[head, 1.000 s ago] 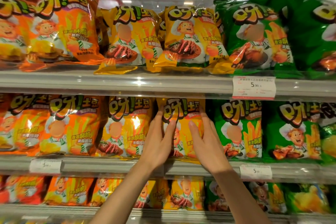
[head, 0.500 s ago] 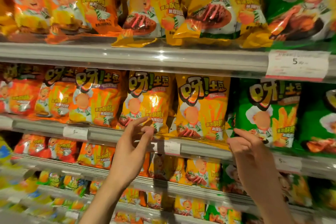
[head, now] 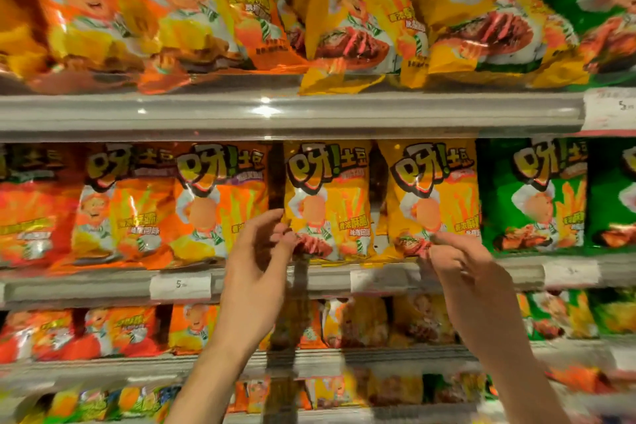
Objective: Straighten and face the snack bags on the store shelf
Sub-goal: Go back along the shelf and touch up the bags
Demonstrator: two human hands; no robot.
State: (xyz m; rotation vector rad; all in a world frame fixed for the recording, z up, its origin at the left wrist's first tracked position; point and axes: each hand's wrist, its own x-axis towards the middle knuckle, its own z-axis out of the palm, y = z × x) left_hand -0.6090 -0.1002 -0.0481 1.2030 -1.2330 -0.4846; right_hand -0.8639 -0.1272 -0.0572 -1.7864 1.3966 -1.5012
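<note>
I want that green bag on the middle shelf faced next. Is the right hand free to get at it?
Probably yes: the right hand hovers just left of the green bag, with nothing between them.

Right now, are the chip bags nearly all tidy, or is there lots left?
Partly done. On the middle shelf, the two yellow bags stand upright and face out. The left hand and right hand are at their lower edges; blur hides whether they pinch anything. Left to do: the orange bags beside them lean and overlap, and the top-shelf bags slump over the rail.
</note>
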